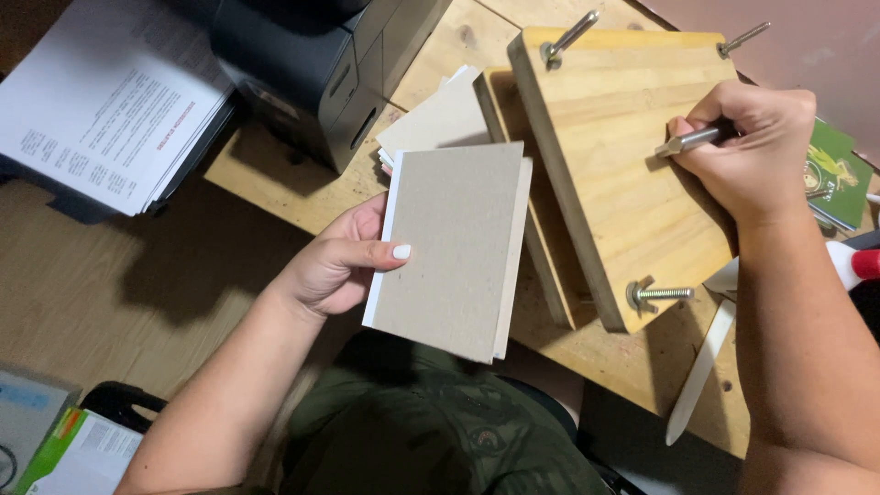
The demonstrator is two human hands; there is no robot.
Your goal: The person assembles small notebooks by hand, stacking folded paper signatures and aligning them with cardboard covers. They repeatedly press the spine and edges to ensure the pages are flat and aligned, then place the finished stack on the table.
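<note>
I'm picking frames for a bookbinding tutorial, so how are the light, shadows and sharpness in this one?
Head view: warm light from the upper right casts a dark shadow of the left hand and grey-board book block onto the floor at lower left; the wooden press shades the board beneath it; no strong glare; hands and press are sharp, and the right hand on the metal rod shows no obvious motion blur.
</note>
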